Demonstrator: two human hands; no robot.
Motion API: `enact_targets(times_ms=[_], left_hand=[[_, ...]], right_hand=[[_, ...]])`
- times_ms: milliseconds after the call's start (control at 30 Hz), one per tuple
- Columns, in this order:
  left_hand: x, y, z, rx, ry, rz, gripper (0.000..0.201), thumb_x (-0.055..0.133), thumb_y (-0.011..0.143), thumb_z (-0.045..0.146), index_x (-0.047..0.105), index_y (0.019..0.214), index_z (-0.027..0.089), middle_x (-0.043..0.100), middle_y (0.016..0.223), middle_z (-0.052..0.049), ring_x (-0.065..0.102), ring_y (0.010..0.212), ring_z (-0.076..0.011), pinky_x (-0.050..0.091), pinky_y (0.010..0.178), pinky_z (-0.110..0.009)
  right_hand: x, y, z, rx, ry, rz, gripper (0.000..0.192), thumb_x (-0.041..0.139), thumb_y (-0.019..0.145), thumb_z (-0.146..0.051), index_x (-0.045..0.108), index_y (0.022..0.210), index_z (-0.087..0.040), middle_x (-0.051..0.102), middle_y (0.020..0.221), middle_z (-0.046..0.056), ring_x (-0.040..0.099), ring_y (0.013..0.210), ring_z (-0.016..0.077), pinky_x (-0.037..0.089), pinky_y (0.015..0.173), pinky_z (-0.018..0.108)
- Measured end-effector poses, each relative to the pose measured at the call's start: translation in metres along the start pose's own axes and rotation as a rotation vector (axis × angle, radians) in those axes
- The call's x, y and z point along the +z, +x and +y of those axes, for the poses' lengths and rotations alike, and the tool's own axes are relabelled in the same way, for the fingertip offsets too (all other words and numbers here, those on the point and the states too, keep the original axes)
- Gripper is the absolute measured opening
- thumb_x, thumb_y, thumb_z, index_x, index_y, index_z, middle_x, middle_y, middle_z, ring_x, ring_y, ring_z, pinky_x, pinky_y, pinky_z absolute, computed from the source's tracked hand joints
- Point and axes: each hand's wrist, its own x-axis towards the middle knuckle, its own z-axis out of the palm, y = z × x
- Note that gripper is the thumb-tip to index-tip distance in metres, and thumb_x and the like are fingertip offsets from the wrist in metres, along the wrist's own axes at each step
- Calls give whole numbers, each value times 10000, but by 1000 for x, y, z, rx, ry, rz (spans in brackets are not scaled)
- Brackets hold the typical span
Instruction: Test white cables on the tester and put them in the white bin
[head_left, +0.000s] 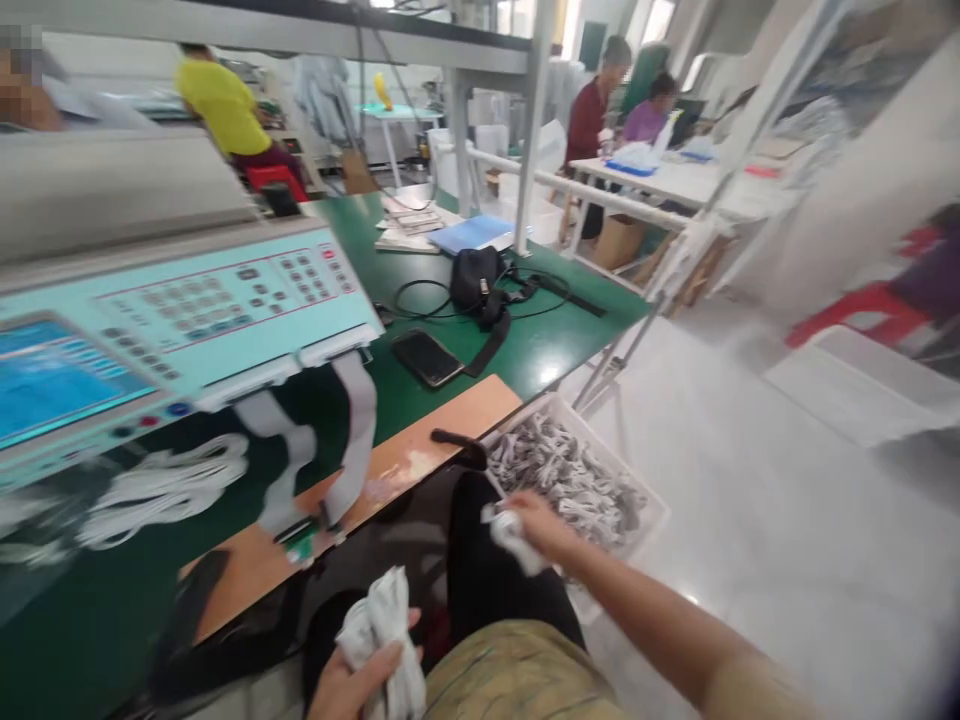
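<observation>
- Head view, looking down over a green workbench (pixel 525 350) and the wearer's lap.
- Left hand (pixel 352 685): low at the bottom edge of the view, fingers closed round a white bundle (pixel 382 625) of what looks like coiled cable in wrapping; held over the lap, clear of the bench.
- Right hand (pixel 536 525): reaching out to the near rim of a white bin (pixel 651 500) that stands on the floor just off the bench's right front corner. Fingers are curled on a single white piece (pixel 510 535); how firmly cannot be told through the motion blur.
- Bin contents: a heap of grey-white wrapped pieces (pixel 570 475), filling much of it.
- Bench: a light-blue test machine (pixel 187 310) with keypad and screen at the left side; two grey ribbon cables (pixel 360 420) hang from its front down to a wooden board (pixel 420 450) along the front edge. Loose white cables (pixel 165 485) lie under the machine.
- Also on the bench: a dark phone (pixel 427 357) and a black pouch (pixel 476 280) with strap, towards the far right corner.
- Progress, as a judgement: one bundle is gathered in hand and one piece is at the bin; the large heap suggests most of the lot remains to be handled.
- Other people are seated at tables in the background, well apart.
</observation>
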Motion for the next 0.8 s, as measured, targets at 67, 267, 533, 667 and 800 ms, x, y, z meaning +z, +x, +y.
enact_targets(times_ms=[67, 267, 533, 667, 800], left_hand=[[10, -4, 3, 3, -63, -35, 779, 805, 418, 312, 503, 1122, 174, 646, 927, -67, 595, 613, -142, 501, 584, -244], [25, -5, 8, 99, -133, -105, 903, 782, 471, 245, 395, 1287, 255, 592, 1097, -59, 609, 832, -165, 513, 690, -252], [6, 9, -4, 311, 92, -147, 714, 757, 571, 249, 439, 1209, 215, 591, 1078, -40, 574, 880, -130, 470, 787, -198], [-9, 1, -1, 459, 139, -44, 494, 737, 596, 284, 514, 1024, 177, 592, 906, -11, 537, 711, -85, 453, 662, -166], [-23, -6, 8, 466, 73, 43, 362, 682, 656, 368, 522, 891, 145, 570, 994, -54, 532, 672, -91, 438, 585, -188]], right_hand=[[-56, 13, 8, -42, -105, 151, 146, 519, 692, -266, 558, 668, -128, 507, 650, 46, 478, 673, 168, 378, 669, 297], [-72, 13, 17, -397, -390, 266, 230, 573, 707, -298, 622, 864, -138, 545, 906, 107, 473, 903, 238, 310, 872, 365], [86, -44, -20, -448, -23, -442, 102, 481, 798, -204, 559, 802, -138, 556, 736, 16, 493, 674, 120, 384, 619, 220], [106, -41, -17, -539, -116, -428, 88, 435, 759, -119, 510, 716, -133, 483, 656, -4, 429, 617, 100, 343, 582, 209], [117, -37, -21, -609, -138, -431, 139, 391, 839, -188, 469, 737, -136, 455, 682, 1, 397, 644, 103, 332, 598, 214]])
